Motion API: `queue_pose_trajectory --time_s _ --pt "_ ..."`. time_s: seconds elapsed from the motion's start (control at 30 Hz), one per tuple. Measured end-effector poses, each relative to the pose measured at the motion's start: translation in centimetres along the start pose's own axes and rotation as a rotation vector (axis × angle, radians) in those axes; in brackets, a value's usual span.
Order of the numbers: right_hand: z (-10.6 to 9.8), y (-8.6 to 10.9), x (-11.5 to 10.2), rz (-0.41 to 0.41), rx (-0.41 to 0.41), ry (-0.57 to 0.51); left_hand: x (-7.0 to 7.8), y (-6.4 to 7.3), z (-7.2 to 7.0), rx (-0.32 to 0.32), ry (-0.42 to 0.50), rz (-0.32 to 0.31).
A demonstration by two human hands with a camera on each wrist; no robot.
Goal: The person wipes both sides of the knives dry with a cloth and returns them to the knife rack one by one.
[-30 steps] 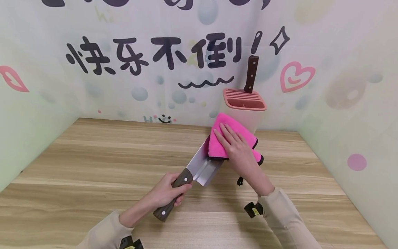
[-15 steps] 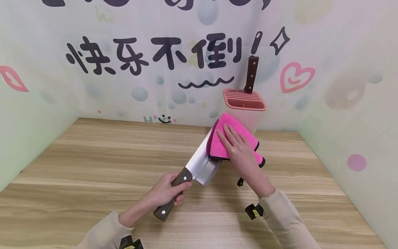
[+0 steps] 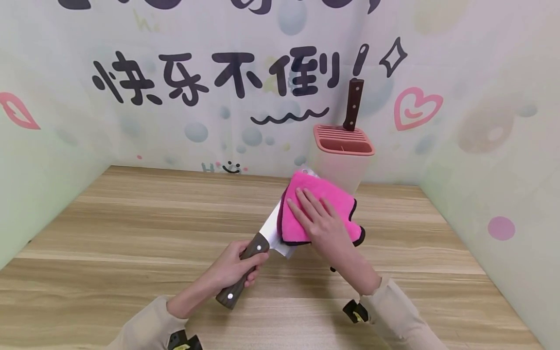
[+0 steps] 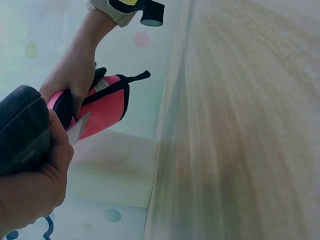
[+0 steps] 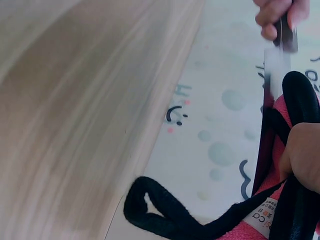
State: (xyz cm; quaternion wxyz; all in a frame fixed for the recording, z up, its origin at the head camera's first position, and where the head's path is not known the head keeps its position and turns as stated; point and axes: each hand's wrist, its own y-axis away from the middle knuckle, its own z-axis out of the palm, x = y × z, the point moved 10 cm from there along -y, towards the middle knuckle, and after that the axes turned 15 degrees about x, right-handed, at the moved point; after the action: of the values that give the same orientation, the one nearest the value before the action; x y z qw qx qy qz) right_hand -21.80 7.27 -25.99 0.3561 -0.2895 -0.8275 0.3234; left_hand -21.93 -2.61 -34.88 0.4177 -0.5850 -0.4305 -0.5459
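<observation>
My left hand (image 3: 238,267) grips the dark wooden handle (image 3: 232,297) of a cleaver, held above the table at a slant. The broad steel blade (image 3: 270,228) points up and to the right, mostly hidden under a pink cloth (image 3: 312,187) with black edging. My right hand (image 3: 325,228) holds that cloth folded over the blade, fingers along its upper face. In the right wrist view the thumb (image 5: 302,155) presses the cloth's other side, near a white label (image 5: 261,217) and a black loop (image 5: 160,210).
Behind the cloth stands a cream knife block (image 3: 339,170) with a pink slotted top. One knife with a brown handle (image 3: 353,104) stands in it. The wood-grain table (image 3: 153,218) ends at a printed backdrop (image 3: 175,131), with pale walls at both sides.
My right hand and the pink cloth have slid down along the blade toward the handle, so a tip corner now shows past the cloth. My left hand has barely moved.
</observation>
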Motion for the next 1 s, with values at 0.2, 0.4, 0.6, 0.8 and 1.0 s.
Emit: queue_pose_trajectory --time_s 0.2,0.4,0.6,0.8,1.0 --pt "-0.3 0.3 -1.9 -0.072 0.007 -0.017 -0.1 -0.1 -0.2 0.020 -0.010 -0.015" --pt "-0.7 0.6 -3.6 -0.149 0.023 -0.023 -0.1 -0.2 -0.3 0.029 -0.013 -0.024" --pt "-1.0 1.0 -4.7 -0.195 0.008 -0.036 -0.1 -0.2 -0.3 0.025 0.006 -0.020" --pt "-1.0 1.3 -5.3 -0.222 -0.020 -0.045 0.0 -0.1 -0.2 0.008 0.016 -0.012" --pt "-1.1 1.4 -5.1 -0.221 -0.052 -0.070 0.1 -0.1 -0.2 0.010 0.013 -0.018"
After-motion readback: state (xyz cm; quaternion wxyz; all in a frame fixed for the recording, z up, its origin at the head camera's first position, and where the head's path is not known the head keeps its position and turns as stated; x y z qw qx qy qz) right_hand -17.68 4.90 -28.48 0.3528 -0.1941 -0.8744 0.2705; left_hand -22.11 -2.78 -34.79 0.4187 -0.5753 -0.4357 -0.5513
